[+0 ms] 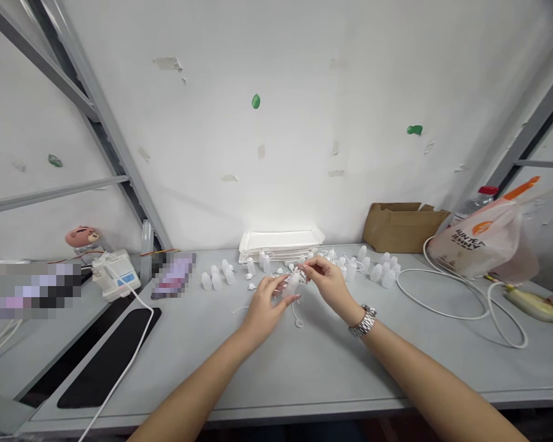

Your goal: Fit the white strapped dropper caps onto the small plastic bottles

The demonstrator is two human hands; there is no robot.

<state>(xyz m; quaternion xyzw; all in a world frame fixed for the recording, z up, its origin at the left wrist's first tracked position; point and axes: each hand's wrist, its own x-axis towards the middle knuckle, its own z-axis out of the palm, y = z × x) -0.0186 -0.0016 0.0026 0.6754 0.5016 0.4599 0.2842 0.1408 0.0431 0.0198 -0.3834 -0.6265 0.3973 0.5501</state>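
Observation:
My left hand (266,306) is closed around a small translucent plastic bottle (293,283), which leans with its top up and to the right. My right hand (328,281), with a metal watch (364,321) on the wrist, pinches at the bottle's top; the fingers hide what is between them. A thin white strap with a ring end (298,322) lies just below the bottle. Loose white caps (250,286) are scattered left of and behind my hands. Similar bottles stand at the left (216,281) and right (388,278).
A stack of white trays (281,238) rests against the wall. Further right are a cardboard box (403,227), a plastic bag (477,245) and a looped white cable (442,316). On the left are a phone-like device (174,275), a power strip (115,274) and a black slot (110,359).

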